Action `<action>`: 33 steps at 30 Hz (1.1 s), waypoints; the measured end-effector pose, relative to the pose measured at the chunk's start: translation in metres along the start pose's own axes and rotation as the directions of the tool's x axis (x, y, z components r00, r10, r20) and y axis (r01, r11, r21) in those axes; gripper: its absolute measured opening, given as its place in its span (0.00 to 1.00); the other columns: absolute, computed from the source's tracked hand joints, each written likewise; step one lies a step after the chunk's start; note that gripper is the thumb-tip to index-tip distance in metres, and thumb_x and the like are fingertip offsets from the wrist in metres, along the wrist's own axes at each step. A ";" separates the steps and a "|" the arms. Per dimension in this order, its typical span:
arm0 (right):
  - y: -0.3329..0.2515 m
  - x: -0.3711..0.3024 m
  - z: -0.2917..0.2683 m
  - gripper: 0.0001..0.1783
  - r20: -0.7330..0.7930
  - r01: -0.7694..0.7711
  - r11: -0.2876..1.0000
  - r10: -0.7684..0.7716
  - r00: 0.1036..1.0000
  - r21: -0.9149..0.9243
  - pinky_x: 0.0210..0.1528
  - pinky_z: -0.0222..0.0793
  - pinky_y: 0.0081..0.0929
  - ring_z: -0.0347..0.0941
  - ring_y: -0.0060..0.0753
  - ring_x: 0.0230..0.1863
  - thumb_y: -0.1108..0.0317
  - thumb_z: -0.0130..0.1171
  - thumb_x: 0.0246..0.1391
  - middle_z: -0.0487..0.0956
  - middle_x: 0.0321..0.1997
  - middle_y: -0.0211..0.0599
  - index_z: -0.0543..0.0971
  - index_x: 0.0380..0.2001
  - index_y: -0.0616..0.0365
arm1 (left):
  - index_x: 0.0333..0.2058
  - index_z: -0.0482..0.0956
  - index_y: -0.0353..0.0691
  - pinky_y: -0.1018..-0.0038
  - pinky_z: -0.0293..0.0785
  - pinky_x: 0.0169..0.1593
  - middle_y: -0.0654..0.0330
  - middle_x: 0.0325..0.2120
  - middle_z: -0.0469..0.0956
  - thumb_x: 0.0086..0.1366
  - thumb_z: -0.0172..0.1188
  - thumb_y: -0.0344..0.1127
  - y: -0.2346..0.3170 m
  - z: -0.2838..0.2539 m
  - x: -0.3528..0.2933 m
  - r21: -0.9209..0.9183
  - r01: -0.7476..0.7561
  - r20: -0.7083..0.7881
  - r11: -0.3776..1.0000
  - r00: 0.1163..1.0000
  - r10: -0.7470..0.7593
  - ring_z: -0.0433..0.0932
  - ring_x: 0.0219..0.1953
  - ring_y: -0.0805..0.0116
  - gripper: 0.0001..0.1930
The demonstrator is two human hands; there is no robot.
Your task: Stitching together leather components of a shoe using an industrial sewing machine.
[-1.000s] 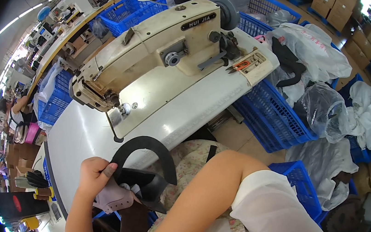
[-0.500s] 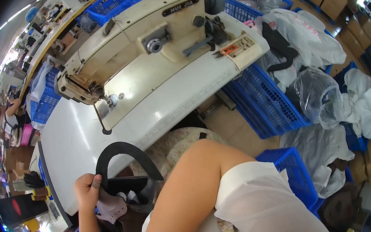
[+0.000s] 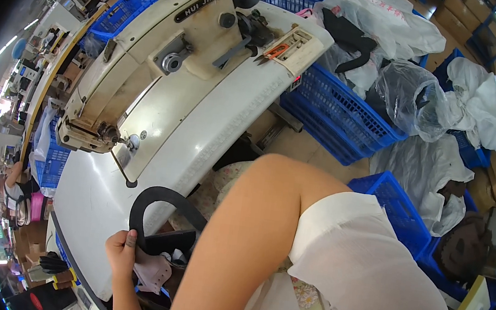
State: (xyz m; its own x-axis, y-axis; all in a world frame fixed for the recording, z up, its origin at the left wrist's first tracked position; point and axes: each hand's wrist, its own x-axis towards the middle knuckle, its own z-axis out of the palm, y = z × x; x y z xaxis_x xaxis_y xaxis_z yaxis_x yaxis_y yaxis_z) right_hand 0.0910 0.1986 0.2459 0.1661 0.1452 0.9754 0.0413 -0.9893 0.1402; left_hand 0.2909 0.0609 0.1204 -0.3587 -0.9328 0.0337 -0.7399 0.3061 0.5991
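Left hand (image 3: 120, 252): grips left end of black band (image 3: 162, 195) | Band: at near edge of tabletop (image 3: 87, 197); machine (image 3: 143, 49) beyond | Right hand: outside view, state cannot be told

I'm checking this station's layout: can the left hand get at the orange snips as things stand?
Probably not: the left hand grips the black strip, and the orange snips lie well away, near the far end of the table, though nothing seems to block the way.
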 end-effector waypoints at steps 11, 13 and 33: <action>0.012 -0.012 -0.039 0.26 0.010 -0.084 0.994 0.085 0.996 -0.069 0.48 0.65 0.46 0.71 0.48 0.50 0.41 0.49 0.56 0.77 0.44 0.42 0.79 0.44 0.50 | 0.17 0.68 0.33 0.70 0.56 0.24 0.65 0.12 0.61 0.67 0.64 0.42 -0.014 0.033 0.022 0.007 0.072 0.115 0.997 0.991 -0.072 0.57 0.19 0.75 0.24; 0.009 -0.016 -0.050 0.28 0.018 -0.092 0.991 0.094 0.995 -0.093 0.49 0.65 0.47 0.71 0.49 0.51 0.39 0.49 0.55 0.77 0.44 0.42 0.78 0.45 0.50 | 0.17 0.69 0.33 0.70 0.56 0.23 0.64 0.12 0.62 0.67 0.64 0.42 -0.002 0.038 0.030 -0.002 0.004 0.116 1.000 0.993 -0.004 0.58 0.19 0.74 0.24; 0.011 -0.034 -0.025 0.33 0.092 -0.463 0.836 0.457 0.884 0.294 0.56 0.65 0.51 0.68 0.56 0.58 0.38 0.53 0.52 0.74 0.53 0.48 0.76 0.51 0.52 | 0.19 0.72 0.31 0.68 0.61 0.24 0.57 0.13 0.66 0.65 0.65 0.44 0.024 0.036 0.063 0.005 -0.042 0.208 0.999 0.977 0.040 0.62 0.18 0.68 0.23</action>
State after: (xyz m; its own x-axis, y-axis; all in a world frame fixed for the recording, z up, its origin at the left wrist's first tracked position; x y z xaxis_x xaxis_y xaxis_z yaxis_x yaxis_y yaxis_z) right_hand 0.0610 0.1828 0.2186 0.2564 -0.3225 0.9112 0.2475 -0.8894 -0.3844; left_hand 0.2303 0.0164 0.1085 -0.4985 -0.8600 -0.1089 -0.7267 0.3461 0.5934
